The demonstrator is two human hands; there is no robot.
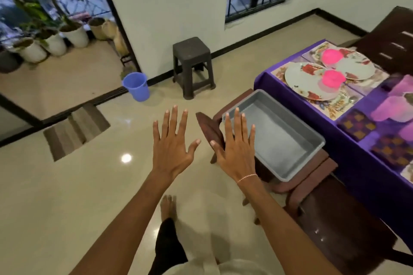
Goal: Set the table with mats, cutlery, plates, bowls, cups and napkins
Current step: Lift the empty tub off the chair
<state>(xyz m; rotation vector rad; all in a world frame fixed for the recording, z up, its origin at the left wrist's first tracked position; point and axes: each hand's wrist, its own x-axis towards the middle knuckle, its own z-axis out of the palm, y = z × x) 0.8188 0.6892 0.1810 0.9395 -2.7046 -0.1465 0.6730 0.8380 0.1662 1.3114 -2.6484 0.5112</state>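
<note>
Holding both palms out flat with fingers spread wide, my left grip (172, 147) and right grip (237, 149) carry nothing. The grey tray (290, 140) lies just right of my right grip on a chair (312, 163) and looks empty. Farther right, the purple surface (274, 80) bears mats (335, 107), plates (306, 78), pink bowls (333, 56), cutlery (345, 96), blurred cups (393, 107) and patterned napkins (356, 124).

As I judge it, the tray sits close to the seat's edge, so a careless knock from my right grip could tip it to the floor. The overlapping plates might also slide. I can read no writing or brand.
</note>
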